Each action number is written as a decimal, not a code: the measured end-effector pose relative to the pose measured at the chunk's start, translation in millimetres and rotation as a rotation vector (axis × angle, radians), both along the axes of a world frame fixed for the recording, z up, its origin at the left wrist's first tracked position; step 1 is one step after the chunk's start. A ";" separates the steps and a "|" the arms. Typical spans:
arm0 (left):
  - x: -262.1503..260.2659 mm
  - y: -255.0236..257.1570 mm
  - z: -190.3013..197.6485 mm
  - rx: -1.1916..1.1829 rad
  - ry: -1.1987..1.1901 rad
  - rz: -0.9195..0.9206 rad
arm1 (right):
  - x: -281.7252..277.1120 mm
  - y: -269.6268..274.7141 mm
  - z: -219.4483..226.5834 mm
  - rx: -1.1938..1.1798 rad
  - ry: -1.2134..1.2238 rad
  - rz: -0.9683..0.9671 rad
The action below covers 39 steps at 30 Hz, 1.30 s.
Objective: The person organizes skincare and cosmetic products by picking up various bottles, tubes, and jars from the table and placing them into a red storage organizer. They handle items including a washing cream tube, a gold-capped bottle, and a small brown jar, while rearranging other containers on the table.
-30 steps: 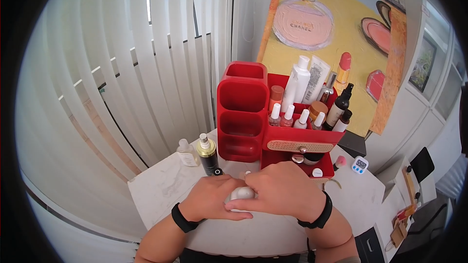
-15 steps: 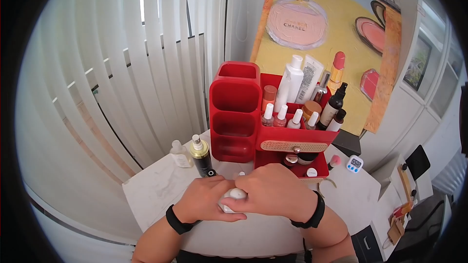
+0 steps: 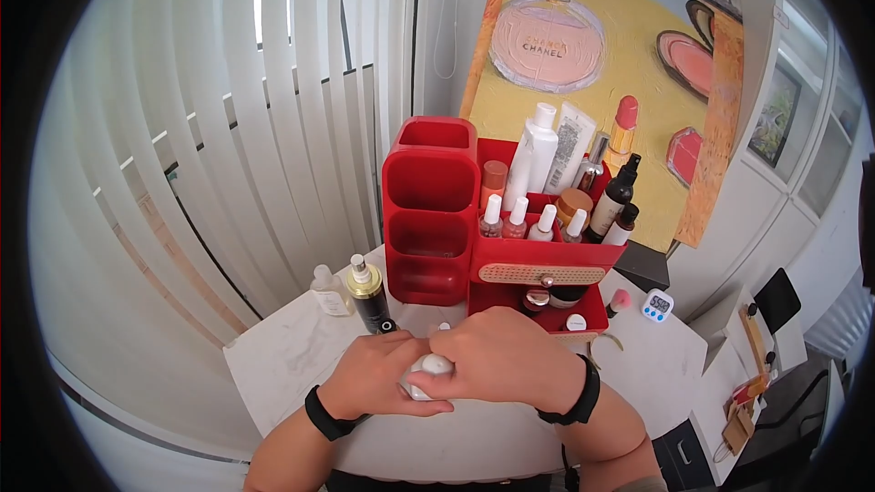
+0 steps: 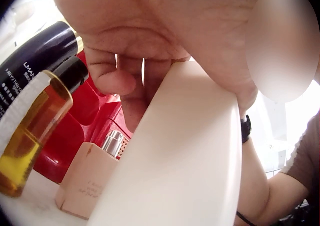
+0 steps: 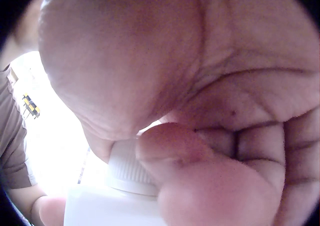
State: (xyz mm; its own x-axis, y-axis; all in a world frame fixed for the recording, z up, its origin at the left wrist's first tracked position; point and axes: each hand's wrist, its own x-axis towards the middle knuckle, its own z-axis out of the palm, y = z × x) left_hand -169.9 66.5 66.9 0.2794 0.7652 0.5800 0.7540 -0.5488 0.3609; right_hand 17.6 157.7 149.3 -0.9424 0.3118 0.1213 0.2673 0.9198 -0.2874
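In the head view my left hand (image 3: 372,372) and right hand (image 3: 506,360) meet over the front of the table, around a white bottle (image 3: 416,389). The left hand grips its body, which fills much of the left wrist view as a smooth white side (image 4: 175,156). My right thumb and curled fingers hold the ribbed white cap (image 5: 129,168) at the top, close above the bottle's shoulder. Beyond the left hand, a pink perfume bottle (image 4: 87,181) with a silver neck stands beside an amber bottle (image 4: 35,131) with a black cap.
A red organizer (image 3: 433,187) behind the hands holds several bottles and tubes, its lower drawer pulled out. To the left stand a dark bottle with a gold collar (image 3: 367,296) and a clear bottle (image 3: 329,292). A pink brush (image 3: 620,300) and a white timer (image 3: 657,306) are right.
The head view has shifted, so the scene sits slightly further left. Both hands keep their hold on the white bottle and its cap, with little visible change in their grip.
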 end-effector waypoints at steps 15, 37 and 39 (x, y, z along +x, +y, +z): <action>-2.2 0.1 1.2 -0.009 0.023 -0.002 | -1.1 0.4 -5.2 0.031 0.057 0.024; -2.0 0.0 -1.6 0.043 0.001 0.002 | -0.9 -5.5 -1.6 0.102 0.043 -0.065; -3.0 -0.5 -0.9 0.035 -0.002 0.003 | -2.4 -5.4 -1.8 0.111 0.053 -0.061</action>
State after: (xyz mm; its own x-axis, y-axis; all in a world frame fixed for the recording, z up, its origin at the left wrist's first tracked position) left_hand -172.9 65.9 66.0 0.2759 0.7455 0.6068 0.7548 -0.5589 0.3434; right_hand 15.1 152.3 147.6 -0.9133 0.3506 0.2074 0.3111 0.9290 -0.2005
